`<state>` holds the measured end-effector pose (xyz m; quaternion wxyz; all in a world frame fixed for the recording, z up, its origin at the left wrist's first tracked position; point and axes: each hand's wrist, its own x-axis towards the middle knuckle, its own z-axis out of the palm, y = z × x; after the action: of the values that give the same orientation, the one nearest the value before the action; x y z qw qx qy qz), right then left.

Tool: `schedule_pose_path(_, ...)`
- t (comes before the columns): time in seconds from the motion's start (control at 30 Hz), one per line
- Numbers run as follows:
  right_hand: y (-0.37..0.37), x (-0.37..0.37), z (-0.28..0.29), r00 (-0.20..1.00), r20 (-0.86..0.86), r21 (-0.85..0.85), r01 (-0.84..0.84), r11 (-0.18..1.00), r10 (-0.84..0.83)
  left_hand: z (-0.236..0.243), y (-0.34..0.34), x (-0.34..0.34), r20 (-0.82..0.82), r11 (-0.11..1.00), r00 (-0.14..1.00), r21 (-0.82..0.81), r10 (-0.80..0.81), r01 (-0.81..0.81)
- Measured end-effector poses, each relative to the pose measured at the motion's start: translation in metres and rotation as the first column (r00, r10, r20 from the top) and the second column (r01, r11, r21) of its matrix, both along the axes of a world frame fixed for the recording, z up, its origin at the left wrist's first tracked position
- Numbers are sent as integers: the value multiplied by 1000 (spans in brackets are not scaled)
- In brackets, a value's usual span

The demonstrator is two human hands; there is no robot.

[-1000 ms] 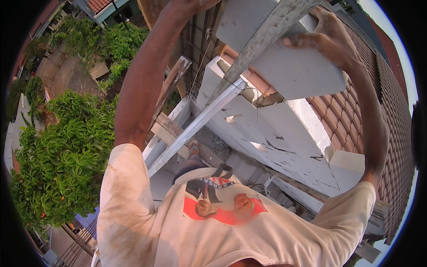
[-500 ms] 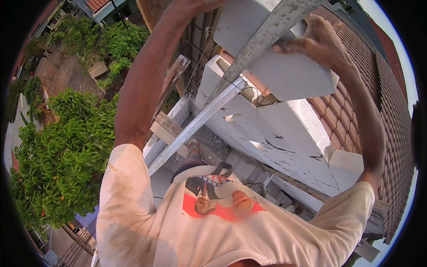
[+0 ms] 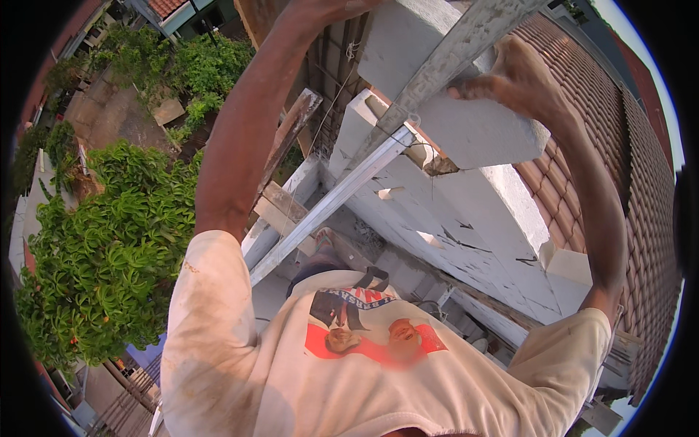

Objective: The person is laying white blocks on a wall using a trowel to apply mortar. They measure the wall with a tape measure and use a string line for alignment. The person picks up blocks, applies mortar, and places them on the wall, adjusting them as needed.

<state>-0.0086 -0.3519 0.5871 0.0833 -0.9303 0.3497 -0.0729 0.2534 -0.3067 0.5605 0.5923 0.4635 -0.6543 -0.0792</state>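
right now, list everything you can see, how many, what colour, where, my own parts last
pale block: 1, light grey, top, right of centre
weathered beam: 1, mottled grey, diagonal across the block
metal bar: 1, silvery, diagonal, centre
wall: 1, whitish, right of centre
wooden board: 1, brown, beside the left forearm
roof tiles: many, brown, right
trees: several, green, left
distant roof: 1, orange-red, top left
shirt: 1, cream, printed, bottom
left hand: 1, bare, top edge, mostly cut off
right hand: 1, bare, upper right, gripping the block
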Motion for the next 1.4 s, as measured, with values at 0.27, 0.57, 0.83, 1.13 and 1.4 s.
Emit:
schedule_pose_path(0.27, 4, 1, 2, 999, -14, 63, 34, 997, -33, 19, 24, 5, 16, 973, 999, 228, 39, -42)
schedule_pose_path(0.57, -14, -2, 2, 1000, -17, -13, -13, 1000, 12, -58, -2, 38, 95, 649, 803, -647, 589, -400)
schedule_pose_path(0.83, 5, 2, 5, 999, -22, 86, 31, 996, -29, -27, -27, 31, 434, 607, 462, -719, 773, -340)
schedule_pose_path(1.13, 15, 4, 12, 1000, 2, 175, 29, 984, -29, -37, -64, 43, 480, 540, 248, -758, 841, -366)
schedule_pose_path(1.4, 2, 2, -18, 996, 52, 131, -79, 988, 72, -36, -68, 42, 466, 471, 116, -784, 877, -404)
